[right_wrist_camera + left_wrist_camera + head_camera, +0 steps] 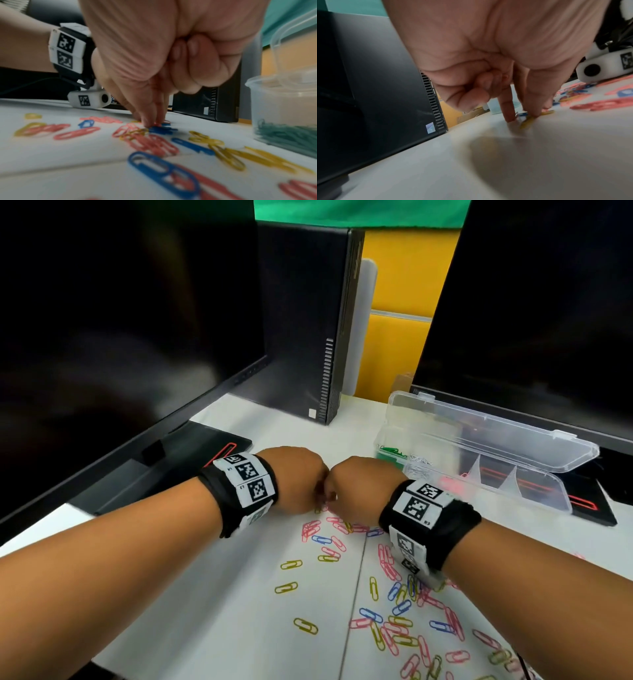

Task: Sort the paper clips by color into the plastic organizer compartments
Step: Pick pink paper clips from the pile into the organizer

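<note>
While both hands are working side by side at the far edge of a scatter of paper clips (394, 604), a person is sorting them by color on a white surface (205, 594). The left hand (294, 481) is pressing thumb and forefinger tips down on a yellow clip (528, 121), its other fingers curled into the palm; whether that grip has closed on the clip or is only pinning it cannot be told. The right hand (363, 491) is reaching down with thumb and two fingers onto a blue clip (161, 129) lying against red and yellow ones, the remaining fingers folded; again the clip is still flat on the surface, so a firm hold cannot be confirmed. The clear organizer (479, 470), lid open, is sitting just beyond the right hand, with green clips (390, 450) already in its nearest compartment and silver and red ones in the next two. By the look of it, the picking step is in hand. Next, each fingertip grip likely needs to lift one clip free of its neighbors and carry it to a matching or unused compartment.
</note>
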Available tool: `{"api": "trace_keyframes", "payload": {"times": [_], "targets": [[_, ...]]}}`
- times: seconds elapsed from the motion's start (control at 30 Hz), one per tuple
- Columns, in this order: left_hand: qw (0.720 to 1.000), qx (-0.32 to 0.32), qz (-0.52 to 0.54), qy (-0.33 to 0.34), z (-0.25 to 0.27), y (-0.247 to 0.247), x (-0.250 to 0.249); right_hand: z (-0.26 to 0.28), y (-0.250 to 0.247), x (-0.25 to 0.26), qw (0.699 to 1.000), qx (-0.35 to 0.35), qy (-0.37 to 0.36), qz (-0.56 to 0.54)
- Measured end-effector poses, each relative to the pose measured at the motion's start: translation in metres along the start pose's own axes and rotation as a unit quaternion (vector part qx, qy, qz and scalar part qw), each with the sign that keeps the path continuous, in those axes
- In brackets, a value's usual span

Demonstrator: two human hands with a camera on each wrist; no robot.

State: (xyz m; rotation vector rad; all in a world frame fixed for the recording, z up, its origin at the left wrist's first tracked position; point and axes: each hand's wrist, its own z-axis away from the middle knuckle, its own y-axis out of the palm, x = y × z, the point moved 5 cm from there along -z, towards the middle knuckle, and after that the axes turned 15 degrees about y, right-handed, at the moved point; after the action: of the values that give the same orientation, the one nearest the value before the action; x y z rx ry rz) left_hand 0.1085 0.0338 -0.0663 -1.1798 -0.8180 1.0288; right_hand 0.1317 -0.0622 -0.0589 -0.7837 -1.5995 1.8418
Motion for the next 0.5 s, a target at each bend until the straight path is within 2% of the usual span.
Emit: {"api": "trace_keyframes", "payload": {"times": [0.13, 0.37, 0.43, 0.5], "targets": [[1.000, 0.000, 0.003, -0.013, -0.001, -0.003, 0.002, -0.001, 0.001, 0.007, 0.999, 0.008, -0.028, -0.014], [0.999, 0.027, -0.003, -0.035, -0.002, 0.001, 0.004, -0.006, 0.006, 0.004, 0.996, 0.049, 0.002, -0.078], [0.998, 0.041, -0.023, -0.051, 0.002, 0.000, 0.013, -0.007, 0.009, 0.004, 0.995, 0.062, 0.003, -0.074], [0.996, 0.031, 0.002, -0.078, 0.011, -0.005, 0.022, -0.006, 0.011, 0.003, 0.994, 0.081, 0.000, -0.074]]}}
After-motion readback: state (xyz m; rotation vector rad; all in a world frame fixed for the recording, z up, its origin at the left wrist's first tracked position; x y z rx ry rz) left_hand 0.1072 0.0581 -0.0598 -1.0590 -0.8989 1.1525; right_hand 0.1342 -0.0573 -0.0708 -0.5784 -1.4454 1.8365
